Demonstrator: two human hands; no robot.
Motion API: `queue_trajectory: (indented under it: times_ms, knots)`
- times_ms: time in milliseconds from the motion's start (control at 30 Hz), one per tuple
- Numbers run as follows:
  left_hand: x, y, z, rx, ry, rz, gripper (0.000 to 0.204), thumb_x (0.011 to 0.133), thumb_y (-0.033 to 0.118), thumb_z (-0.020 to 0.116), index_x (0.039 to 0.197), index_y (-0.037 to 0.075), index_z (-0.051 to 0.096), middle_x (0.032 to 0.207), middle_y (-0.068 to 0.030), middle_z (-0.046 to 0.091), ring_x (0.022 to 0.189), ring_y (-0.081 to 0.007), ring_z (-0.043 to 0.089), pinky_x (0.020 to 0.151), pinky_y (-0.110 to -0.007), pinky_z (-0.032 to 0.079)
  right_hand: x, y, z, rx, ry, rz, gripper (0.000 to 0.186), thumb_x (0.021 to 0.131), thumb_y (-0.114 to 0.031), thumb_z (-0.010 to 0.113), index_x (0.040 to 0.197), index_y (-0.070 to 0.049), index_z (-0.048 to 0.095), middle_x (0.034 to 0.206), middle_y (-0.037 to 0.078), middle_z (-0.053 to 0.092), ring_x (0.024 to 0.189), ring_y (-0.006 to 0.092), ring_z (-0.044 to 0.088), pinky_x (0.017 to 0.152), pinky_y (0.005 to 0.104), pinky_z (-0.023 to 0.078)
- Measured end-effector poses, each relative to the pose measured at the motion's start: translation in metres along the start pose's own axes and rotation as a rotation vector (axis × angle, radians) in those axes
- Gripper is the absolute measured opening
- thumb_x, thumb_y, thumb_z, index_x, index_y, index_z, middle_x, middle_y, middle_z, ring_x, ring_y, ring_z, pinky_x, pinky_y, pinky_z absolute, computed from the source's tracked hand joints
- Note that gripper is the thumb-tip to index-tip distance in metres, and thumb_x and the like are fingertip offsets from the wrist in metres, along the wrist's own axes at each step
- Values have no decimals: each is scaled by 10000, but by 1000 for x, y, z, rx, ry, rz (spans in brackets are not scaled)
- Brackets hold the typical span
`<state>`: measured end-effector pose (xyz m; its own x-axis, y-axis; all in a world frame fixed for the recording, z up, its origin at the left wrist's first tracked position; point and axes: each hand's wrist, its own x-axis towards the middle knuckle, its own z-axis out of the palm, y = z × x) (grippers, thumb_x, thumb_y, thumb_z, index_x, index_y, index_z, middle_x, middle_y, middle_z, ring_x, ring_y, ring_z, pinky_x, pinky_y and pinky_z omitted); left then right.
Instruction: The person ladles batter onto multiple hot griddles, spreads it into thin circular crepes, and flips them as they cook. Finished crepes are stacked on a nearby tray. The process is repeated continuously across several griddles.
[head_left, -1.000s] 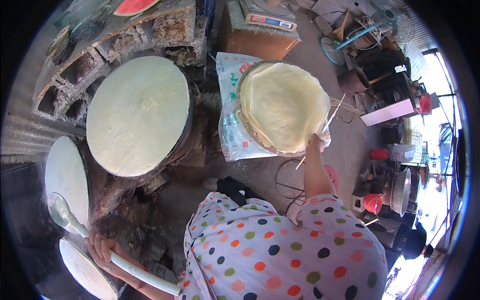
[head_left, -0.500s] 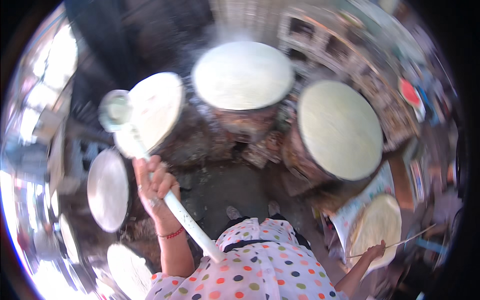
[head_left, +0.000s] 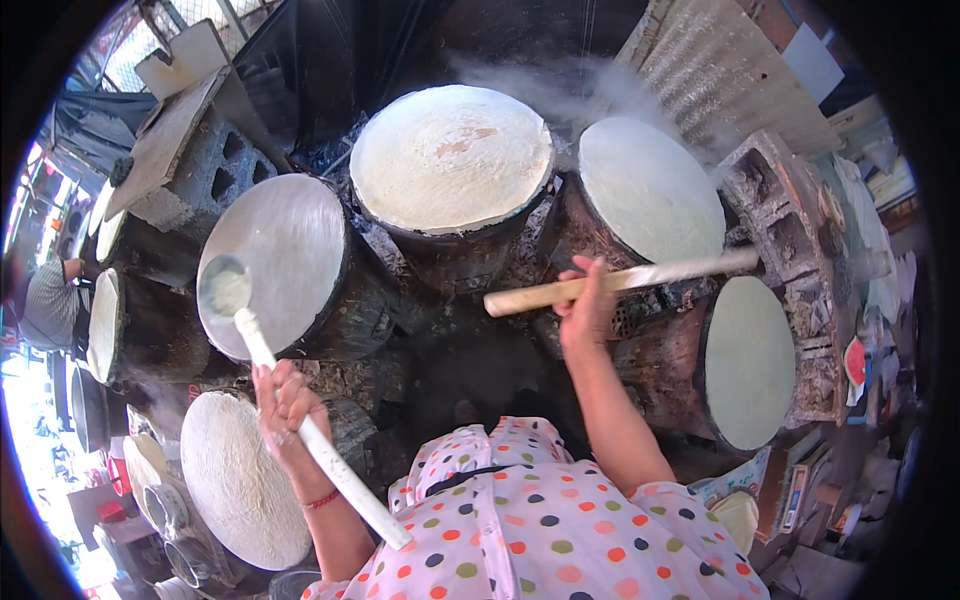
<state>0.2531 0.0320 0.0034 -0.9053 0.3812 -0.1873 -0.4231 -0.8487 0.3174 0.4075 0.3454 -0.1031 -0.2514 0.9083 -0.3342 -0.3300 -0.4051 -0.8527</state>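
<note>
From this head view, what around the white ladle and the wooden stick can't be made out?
- Long-handled white ladle: the handle's lower end is hidden against the polka-dot shirt; how full the bowl is stays blurred.
- Long pale wooden stick: its far tip blurs out near the grey concrete block.
- Left hand and right hand: fingers wrap out of sight.
- Round steaming griddle: far rim veiled by steam.

The ladle (head_left: pixel 300 400) is long and white, its handle running diagonally from beside the spotted shirt up to a round bowl (pale batter inside) that sits over the bare grey griddle (head_left: pixel 275 260), near its left edge. The wooden stick (head_left: pixel 620 280) is a pale, straight rod lying nearly level, tilted slightly up to the right, its right end reaching between 2 batter-covered griddles.
</note>
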Motion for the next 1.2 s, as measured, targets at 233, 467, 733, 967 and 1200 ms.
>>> queue_trajectory:
  times_ms: [233, 467, 733, 967, 1200]
  knots:
    - [7, 19, -5, -118, -44, 53, 186, 1023, 148, 378, 884, 27, 352, 707, -20, 364, 475, -39, 342, 346, -175, 369, 40, 66, 58, 231, 73, 222, 369, 938, -400, 564, 1074, -58, 551, 830, 88, 589, 631, 181, 602, 606, 336, 576]
    - [28, -2, 25, -144, 48, 181, 200, 1026, 168, 366, 879, 33, 351, 612, 9, 324, 442, -52, 331, 336, -188, 355, 83, 15, 115, 26, -312, 121, 443, 956, -190, 463, 1390, -117, 418, 1009, 132, 610, 798, 204, 643, 728, 324, 563]
    - [41, -24, 23, -212, -53, 104, 206, 1033, 196, 361, 898, 40, 351, 598, 11, 306, 407, -55, 259, 336, -194, 303, 107, -9, 126, -1081, -659, -1205, 438, 725, 16, 607, 1076, -235, 684, 800, 53, 452, 720, 209, 513, 605, 306, 473]
    - [37, -25, 19, -234, -35, 166, 208, 1037, 197, 348, 900, 41, 349, 611, 17, 297, 446, -48, 279, 360, -183, 320, 123, -23, 141, -1318, -870, -1586, 79, 712, -95, 600, 655, -146, 577, 748, 12, 460, 753, 193, 529, 572, 279, 466]
    - [29, -15, 5, -66, -93, 131, 179, 1031, 160, 365, 907, 31, 354, 685, -7, 340, 468, -41, 308, 334, -179, 329, 182, -125, 182, -983, -339, -1370, 68, 741, -195, 684, 747, -139, 645, 801, 18, 606, 786, 246, 605, 618, 370, 489]
